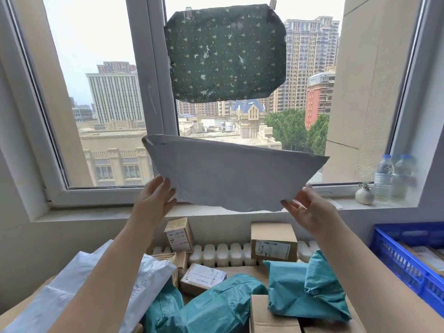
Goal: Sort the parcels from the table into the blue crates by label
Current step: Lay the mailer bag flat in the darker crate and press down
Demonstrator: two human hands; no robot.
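Parcels (pixel 230 301) lie piled on the table below the windowsill (pixel 115 212), crate (pixel 408 265) at right.

Table (pixel 26 306) barely visible under heap, tan edge at lower left. On it: white mailer (pixel 72 289) below left fingers (pixel 165 188); teal bags (pixel 216 306) and brown cartons (pixel 272 241) below and between both hands' fingers; small labelled boxes (pixel 179 234) under left fingers. Blue crate (pixel 408 263) right of right fingers (pixel 288 205); its support hidden.

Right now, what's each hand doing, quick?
Left hand: holds the grey mailer by its left edge.
Right hand: holds the mailer's right corner.
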